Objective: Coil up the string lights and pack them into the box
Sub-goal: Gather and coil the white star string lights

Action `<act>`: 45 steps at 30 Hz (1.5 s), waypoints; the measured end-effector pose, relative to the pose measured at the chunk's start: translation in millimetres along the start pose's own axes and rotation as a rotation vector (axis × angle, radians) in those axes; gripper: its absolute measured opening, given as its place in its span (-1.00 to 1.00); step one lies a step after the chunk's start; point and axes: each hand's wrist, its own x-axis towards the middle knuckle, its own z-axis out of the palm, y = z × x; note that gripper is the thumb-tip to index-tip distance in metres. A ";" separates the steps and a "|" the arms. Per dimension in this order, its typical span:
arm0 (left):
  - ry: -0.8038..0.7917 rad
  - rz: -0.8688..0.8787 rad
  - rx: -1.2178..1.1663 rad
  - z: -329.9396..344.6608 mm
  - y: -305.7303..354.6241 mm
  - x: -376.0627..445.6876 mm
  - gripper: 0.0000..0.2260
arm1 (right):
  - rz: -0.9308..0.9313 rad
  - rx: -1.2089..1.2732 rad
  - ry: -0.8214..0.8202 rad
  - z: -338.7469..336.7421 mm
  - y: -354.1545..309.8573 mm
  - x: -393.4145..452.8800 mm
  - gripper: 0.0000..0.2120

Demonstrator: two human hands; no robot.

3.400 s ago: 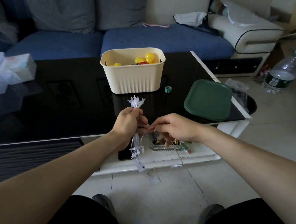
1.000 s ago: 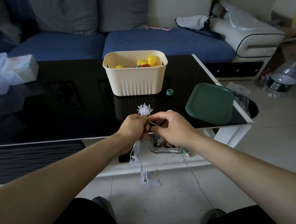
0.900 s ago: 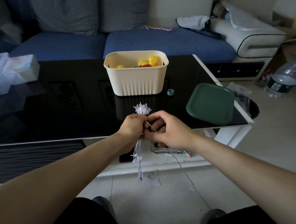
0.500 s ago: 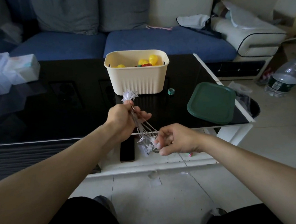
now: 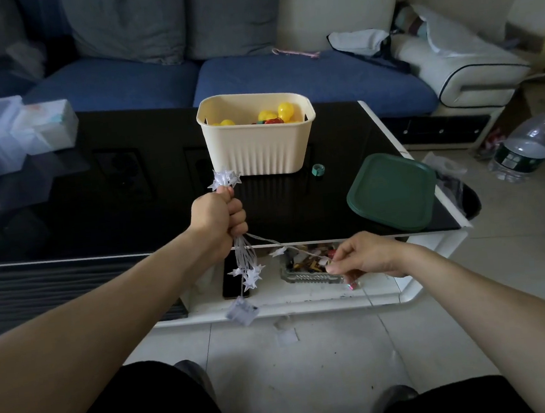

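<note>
Left grip [image 5: 219, 216] fisted round the coiled clear star-shaped string lights [image 5: 245, 270] above the glossy black table [image 5: 131, 203], right grip [image 5: 364, 255] pinching the loose wire; we'd wind evenly, keeping tension.

A dim room. A blue sofa [image 5: 139, 82] with grey cushions [image 5: 126, 20] stands behind the glossy black desk [image 5: 97, 196]. A cream armchair [image 5: 461, 68] sits at right. The floor [image 5: 312, 352] is pale tile.
</note>
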 end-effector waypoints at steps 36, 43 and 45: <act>-0.057 -0.041 0.217 48.6 -34.4 -29.7 -0.81 | -0.425 -0.179 0.212 28.8 -44.7 -12.2 -0.93; -0.155 -0.056 0.468 50.1 -40.7 -32.2 -0.74 | -0.445 -0.286 0.234 33.0 -49.7 -15.4 -0.95; -0.144 -0.046 0.501 50.9 -39.1 -32.8 -0.74 | -0.464 -0.320 0.266 36.3 -51.4 -16.3 -0.95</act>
